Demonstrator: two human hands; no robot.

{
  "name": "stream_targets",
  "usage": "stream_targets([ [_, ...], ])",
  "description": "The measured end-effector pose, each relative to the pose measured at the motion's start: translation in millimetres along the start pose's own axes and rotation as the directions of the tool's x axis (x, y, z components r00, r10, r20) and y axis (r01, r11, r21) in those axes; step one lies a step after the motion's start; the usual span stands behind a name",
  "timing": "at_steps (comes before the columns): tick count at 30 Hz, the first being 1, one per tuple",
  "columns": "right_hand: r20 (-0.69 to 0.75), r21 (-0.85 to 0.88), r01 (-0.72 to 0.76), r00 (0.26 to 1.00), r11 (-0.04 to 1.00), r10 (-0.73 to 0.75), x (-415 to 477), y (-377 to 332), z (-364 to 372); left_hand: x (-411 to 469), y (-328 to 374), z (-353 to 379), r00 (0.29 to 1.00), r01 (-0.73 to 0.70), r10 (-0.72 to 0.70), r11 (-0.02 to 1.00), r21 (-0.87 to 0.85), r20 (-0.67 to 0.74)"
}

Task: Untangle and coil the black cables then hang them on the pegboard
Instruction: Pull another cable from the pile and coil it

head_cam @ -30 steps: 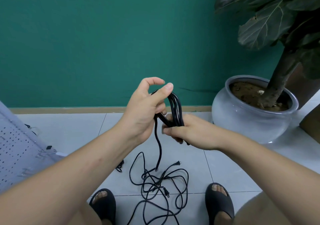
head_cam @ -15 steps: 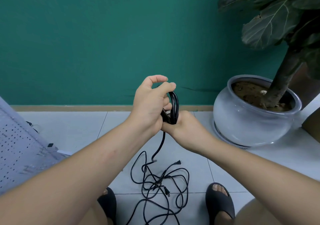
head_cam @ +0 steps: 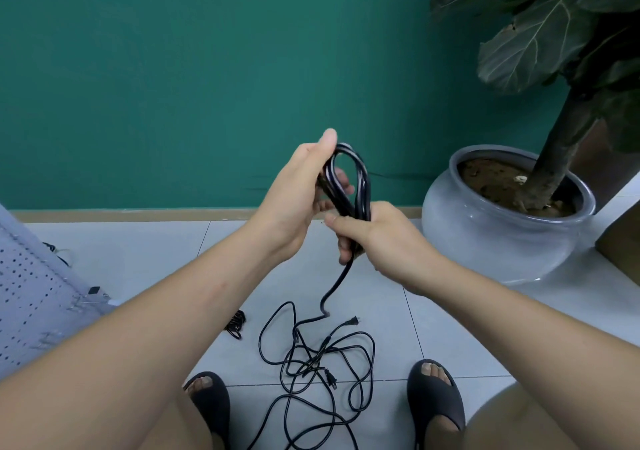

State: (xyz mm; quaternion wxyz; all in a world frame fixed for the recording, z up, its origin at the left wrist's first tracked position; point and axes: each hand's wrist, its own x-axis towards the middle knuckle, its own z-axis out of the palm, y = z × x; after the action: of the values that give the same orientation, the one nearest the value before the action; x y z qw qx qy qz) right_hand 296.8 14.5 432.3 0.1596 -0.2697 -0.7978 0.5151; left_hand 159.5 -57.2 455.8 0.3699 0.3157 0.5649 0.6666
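Coil (head_cam: 363, 186) rises above right hand's (head_cam: 381, 241) grip; left hand (head_cam: 294, 200) holds its side.

Pegboard (head_cam: 31, 297) lies at the left, potted plant (head_cam: 509, 214) at the right, tangled cables (head_cam: 318, 363) on the floor (head_cam: 156, 248) between two feet.

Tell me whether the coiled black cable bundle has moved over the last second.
Yes. The coiled black cable bundle has risen: its loop top now stands higher above the tan wooden baseboard, farther up the green wall.

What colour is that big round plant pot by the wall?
Pale bluish grey, glossy; the pot shows best in the head view.
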Motion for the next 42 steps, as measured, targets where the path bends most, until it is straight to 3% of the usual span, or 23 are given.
stream_targets([
  [2, -0.059, 0.067, 0.014, 0.998, 0.998, -0.010, 3, -1, -9, -1, -9, 1, 0.998, 0.049, -0.051, 0.998, 0.039, 0.048],
  [5, -0.139, 0.130, 0.077, 0.989, 0.989, -0.058, 10, 2, -27, -8, -25, 5, 0.983, 0.052, -0.095, 0.965, 0.256, 0.157],
  [11, -0.281, 0.370, 0.155, 0.959, 0.916, -0.049, 12, 2, -53, -22, -66, 3, 0.944, -0.061, -0.150, 0.798, 0.599, 0.295],
  [14, -0.294, 0.466, 0.181, 0.955, 0.866, -0.042, 10, -1, -52, -23, -87, 1, 0.953, -0.048, -0.140, 0.805, 0.592, 0.267],
  [18, -0.307, 0.565, 0.234, 0.950, 0.791, -0.062, 4, -11, -42, -15, -103, 8, 0.968, 0.148, -0.223, 0.883, 0.446, 0.119],
  [22, -0.321, 0.577, 0.239, 0.946, 0.781, -0.052, -2, -17, -24, -21, -116, 23, 0.937, 0.144, -0.302, 0.790, 0.596, 0.174],
  [27, -0.415, 0.428, 0.265, 0.907, 0.864, -0.073, -3, -19, -12, -46, -116, 49, 0.834, 0.019, -0.434, 0.638, 0.769, 0.340],
  [29, -0.468, 0.342, 0.266, 0.880, 0.901, -0.082, 0, -17, -13, -54, -110, 56, 0.826, -0.085, -0.423, 0.559, 0.825, 0.372],
  [33, -0.556, 0.145, 0.260, 0.820, 0.955, -0.138, 5, -13, -18, -66, -90, 62, 0.841, -0.296, -0.318, 0.406, 0.865, 0.437],
  [37, -0.566, -0.141, 0.172, 0.794, 0.975, -0.222, 11, -4, -24, -70, -69, 58, 0.848, -0.422, -0.168, 0.359, 0.833, 0.502],
  [40, -0.453, -0.422, 0.065, 0.849, 0.904, -0.272, 18, 2, -26, -65, -46, 41, 0.832, -0.526, 0.012, 0.337, 0.781, 0.555],
  [42, -0.351, -0.523, 0.030, 0.903, 0.852, -0.247, 22, 5, -24, -62, -28, 29, 0.840, -0.520, 0.065, 0.376, 0.767, 0.538],
])
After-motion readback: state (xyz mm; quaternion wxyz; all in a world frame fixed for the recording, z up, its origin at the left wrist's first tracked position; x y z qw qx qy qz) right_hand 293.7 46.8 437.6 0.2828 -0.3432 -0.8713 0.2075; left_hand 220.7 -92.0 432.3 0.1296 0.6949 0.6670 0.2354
